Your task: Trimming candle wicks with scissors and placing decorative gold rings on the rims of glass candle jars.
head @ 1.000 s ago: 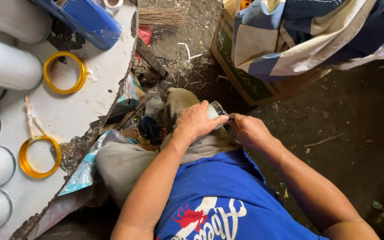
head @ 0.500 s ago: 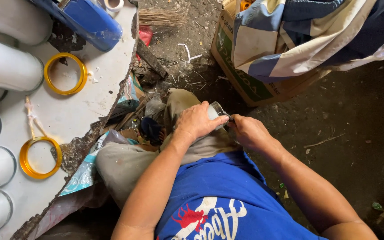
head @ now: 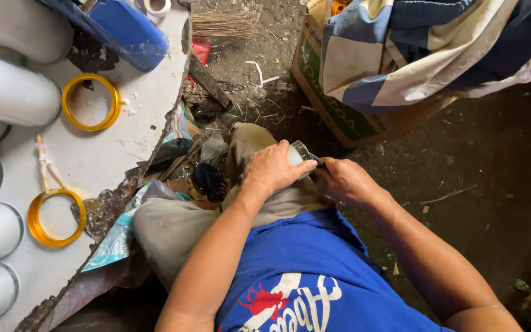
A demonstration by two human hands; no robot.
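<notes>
Left hand (head: 275, 167) clamped over a small pale tube (head: 298, 154), right hand (head: 345, 179) pinching a thin dark tool (head: 316, 162) at its end, just beside. Nothing shifted from a second ago: same grip, work continuing over the knee (head: 250, 138).

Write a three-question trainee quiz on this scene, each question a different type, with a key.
1. True or false: the left hand wraps around a small pale can.
2. How many yellow rings lie on the white board? A) one B) two C) four
3. Fill in: the striped cloth lies over a cardboard ____.

Key: 1 true; 2 B; 3 box. The right hand grips a thin dark tool at the can's rim.
</notes>
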